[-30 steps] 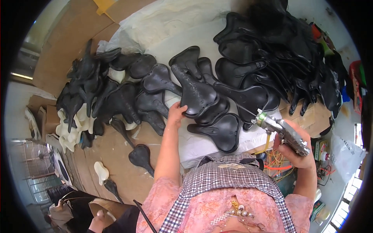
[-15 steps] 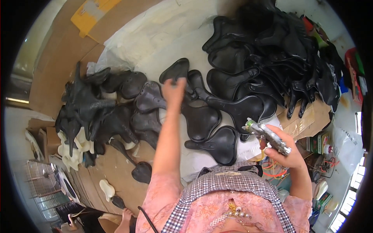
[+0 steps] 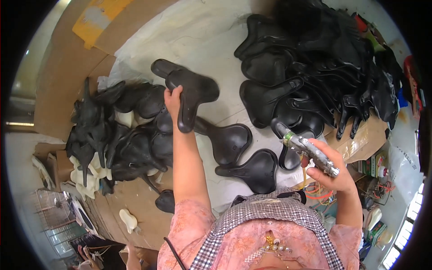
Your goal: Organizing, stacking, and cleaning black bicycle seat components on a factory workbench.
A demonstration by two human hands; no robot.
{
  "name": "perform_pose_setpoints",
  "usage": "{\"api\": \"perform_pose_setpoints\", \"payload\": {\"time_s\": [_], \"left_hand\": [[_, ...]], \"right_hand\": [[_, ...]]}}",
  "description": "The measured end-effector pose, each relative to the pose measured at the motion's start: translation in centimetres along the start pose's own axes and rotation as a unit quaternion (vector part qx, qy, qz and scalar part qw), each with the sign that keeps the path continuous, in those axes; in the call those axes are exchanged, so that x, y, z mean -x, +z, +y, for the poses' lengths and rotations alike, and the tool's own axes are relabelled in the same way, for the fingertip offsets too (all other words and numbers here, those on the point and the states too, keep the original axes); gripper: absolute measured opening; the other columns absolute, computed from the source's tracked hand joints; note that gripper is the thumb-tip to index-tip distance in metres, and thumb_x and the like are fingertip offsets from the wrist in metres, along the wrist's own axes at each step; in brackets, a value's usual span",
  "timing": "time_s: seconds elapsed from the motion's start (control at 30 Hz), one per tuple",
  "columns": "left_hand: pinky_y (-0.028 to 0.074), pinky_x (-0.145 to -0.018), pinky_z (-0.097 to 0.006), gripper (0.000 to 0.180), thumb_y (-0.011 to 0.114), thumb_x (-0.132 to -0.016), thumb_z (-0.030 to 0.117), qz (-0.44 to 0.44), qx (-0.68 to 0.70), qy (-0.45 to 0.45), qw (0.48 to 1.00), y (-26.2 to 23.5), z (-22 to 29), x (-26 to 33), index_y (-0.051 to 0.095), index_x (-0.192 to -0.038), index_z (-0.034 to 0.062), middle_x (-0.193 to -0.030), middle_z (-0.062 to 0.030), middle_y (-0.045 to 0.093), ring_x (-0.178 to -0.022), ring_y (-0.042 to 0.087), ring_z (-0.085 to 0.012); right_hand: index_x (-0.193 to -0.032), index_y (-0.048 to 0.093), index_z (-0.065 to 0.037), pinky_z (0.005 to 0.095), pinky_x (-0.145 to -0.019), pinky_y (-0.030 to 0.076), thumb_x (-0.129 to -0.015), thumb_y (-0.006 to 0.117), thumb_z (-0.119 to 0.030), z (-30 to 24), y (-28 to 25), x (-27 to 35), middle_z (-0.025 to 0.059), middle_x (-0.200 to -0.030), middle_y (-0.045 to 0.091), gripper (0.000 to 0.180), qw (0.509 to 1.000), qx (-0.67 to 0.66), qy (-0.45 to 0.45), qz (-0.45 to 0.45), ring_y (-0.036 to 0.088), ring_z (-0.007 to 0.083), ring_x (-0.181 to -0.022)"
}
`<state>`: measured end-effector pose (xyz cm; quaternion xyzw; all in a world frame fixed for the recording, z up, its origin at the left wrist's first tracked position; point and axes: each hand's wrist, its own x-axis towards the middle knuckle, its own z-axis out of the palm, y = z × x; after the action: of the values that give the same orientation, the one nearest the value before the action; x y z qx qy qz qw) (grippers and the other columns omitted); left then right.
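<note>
My left hand (image 3: 173,99) is closed on black bicycle saddles (image 3: 198,85), raised over the work surface. They look like two overlapping pieces, one nose pointing up-left and another down; exactly how they join is hard to tell. In my right hand (image 3: 335,173) is a silvery, tape-wrapped handheld tool (image 3: 312,153) with a green ring near its tip, angled up-left. Two more black saddles lie between my hands: one saddle (image 3: 231,141) nose to the upper left, and a nearer saddle (image 3: 258,171) nose to the left.
A big heap of black saddles (image 3: 315,49) fills the far right. Another pile (image 3: 101,130) lies at the left, beside cream-coloured saddle pads (image 3: 92,173). Cardboard (image 3: 67,90) lines the left. Orange hose (image 3: 320,195) hangs below my right hand. Another person's arm (image 3: 132,258) shows at lower left.
My left hand has lifted black saddles from the middle of the surface and drawn them left. My right hand, still holding the tool, has barely moved.
</note>
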<state>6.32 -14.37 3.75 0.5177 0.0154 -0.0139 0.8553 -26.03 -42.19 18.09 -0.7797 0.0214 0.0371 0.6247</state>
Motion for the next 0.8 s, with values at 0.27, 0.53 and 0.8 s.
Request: {"api": "perform_pose_setpoints", "payload": {"time_s": [0.27, 0.53, 0.8], "left_hand": [[0.043, -0.048, -0.026, 0.021, 0.066, -0.083, 0.008, 0.136, -0.102, -0.317, 0.933, -6.5, -8.0, 6.5, 0.056, -0.101, 0.0098, -0.085, -0.0028, 0.061, -0.066, 0.061, -0.0168], [0.047, -0.050, -0.026, 0.013, 0.069, -0.082, 0.009, 0.111, 0.039, -0.253, 0.960, -7.4, -7.1, 5.5, 0.057, -0.088, 0.0096, -0.074, -0.0022, 0.060, -0.056, 0.056, -0.0143], [0.047, -0.050, -0.027, 0.012, 0.069, -0.081, 0.008, 0.139, 0.036, -0.211, 0.967, -9.0, -7.1, 7.0, 0.058, -0.082, 0.0074, -0.073, -0.0040, 0.061, -0.057, 0.056, -0.0152]], "right_hand": [[-0.131, 0.045, -0.001, 0.0269, -0.076, 0.050, -0.077, 0.070, -0.004, -1.2, 1.3, 0.5, 0.0067, -0.102, 0.063, 0.060, 0.998, 0.019, -0.034, -0.051, 0.061, 0.0115, -0.084], [-0.130, 0.045, 0.002, 0.0284, -0.073, 0.048, -0.080, 0.069, -0.013, -3.3, 0.5, 4.9, 0.0071, -0.093, 0.061, 0.057, 0.993, 0.012, 0.090, -0.070, 0.059, 0.0136, -0.080], [-0.129, 0.046, 0.002, 0.0253, -0.073, 0.047, -0.080, 0.070, -0.011, -5.4, 2.5, 3.4, 0.0054, -0.094, 0.060, 0.056, 0.995, -0.061, -0.011, 0.074, 0.057, 0.0103, -0.081]]}}
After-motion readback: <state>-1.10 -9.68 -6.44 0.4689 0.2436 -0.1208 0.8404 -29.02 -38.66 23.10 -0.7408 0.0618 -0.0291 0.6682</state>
